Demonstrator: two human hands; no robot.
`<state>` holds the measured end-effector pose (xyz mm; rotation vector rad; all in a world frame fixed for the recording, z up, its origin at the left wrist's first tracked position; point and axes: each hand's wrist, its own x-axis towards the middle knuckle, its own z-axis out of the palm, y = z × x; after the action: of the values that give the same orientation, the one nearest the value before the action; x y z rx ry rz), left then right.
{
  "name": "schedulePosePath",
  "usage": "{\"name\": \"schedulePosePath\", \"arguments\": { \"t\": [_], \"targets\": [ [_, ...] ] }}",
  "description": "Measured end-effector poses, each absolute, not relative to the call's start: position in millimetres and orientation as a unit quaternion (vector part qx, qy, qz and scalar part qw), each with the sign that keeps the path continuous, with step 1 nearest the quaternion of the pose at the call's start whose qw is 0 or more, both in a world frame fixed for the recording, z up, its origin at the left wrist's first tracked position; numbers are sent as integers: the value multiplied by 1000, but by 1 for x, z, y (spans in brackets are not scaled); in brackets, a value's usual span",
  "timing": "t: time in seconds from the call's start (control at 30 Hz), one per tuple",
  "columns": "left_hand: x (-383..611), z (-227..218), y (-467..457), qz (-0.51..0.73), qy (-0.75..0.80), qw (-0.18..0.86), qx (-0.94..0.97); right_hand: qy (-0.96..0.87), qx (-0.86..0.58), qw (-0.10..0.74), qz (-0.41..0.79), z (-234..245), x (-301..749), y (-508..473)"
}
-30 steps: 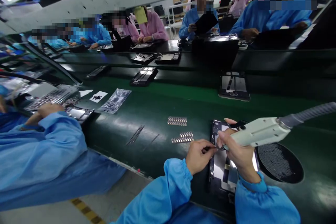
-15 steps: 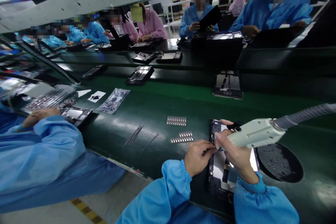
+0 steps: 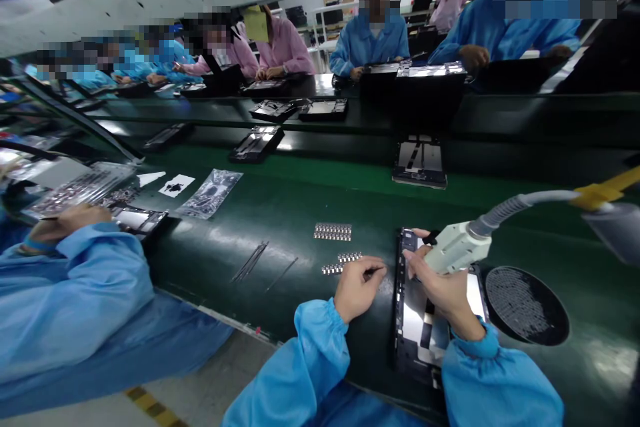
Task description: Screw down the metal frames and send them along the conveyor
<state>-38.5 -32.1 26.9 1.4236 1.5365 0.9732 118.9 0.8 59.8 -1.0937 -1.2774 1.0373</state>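
My right hand (image 3: 443, 287) is closed around a pale green electric screwdriver (image 3: 457, 250) with a grey cable, above an opened tablet-like device (image 3: 413, 310). The device lies lengthwise on the green bench, with silvery panels inside a black frame. The screwdriver's tip is hidden by my fingers. To the left of the device, apart from it, my left hand (image 3: 357, 287) is pinched shut; whatever sits between its fingertips is too small to make out. It partly covers a lower row of small metal pieces (image 3: 333, 269). Another sheet of such pieces (image 3: 333, 232) lies just beyond.
A round black dish of tiny parts (image 3: 527, 307) stands right of the device. Thin dark strips (image 3: 251, 261) and a clear plastic bag (image 3: 213, 193) lie leftward. Another device (image 3: 420, 160) rests farther back. A co-worker's sleeve (image 3: 85, 280) is at left; more people sit opposite.
My left hand has moved left, away from the device towards the metal pieces. The screwdriver has swung more upright in my right hand. A person opposite has lowered a dark panel.
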Motion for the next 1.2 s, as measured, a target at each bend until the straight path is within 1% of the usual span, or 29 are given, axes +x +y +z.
{"name": "schedulePosePath", "arguments": {
  "t": [0.1,0.27,0.33,0.4,0.5,0.57,0.7,0.83,1.03,1.2],
  "targets": [
    [-37,28,-26,389,605,400,568,-545,-462,550,433,60,120,2],
    [-26,24,-15,404,582,527,470,-552,-456,566,410,72,124,1],
    [-21,24,-12,388,566,556,469,-543,-451,575,414,76,125,0],
    [-19,25,-9,369,565,543,500,-539,-446,576,423,76,127,0],
    [-18,30,-5,348,583,454,578,-547,-440,569,429,75,128,0],
    [-17,33,-3,338,589,413,606,-549,-435,572,427,74,125,1],
    [-15,35,0,344,584,406,613,-541,-426,588,425,72,114,5],
    [-14,32,6,337,587,472,565,-544,-427,585,424,69,106,10],
    [-16,25,26,263,583,596,486,-544,-427,575,437,65,103,14],
    [-18,26,31,247,576,625,465,-545,-439,566,436,58,102,17]
  ]
}}
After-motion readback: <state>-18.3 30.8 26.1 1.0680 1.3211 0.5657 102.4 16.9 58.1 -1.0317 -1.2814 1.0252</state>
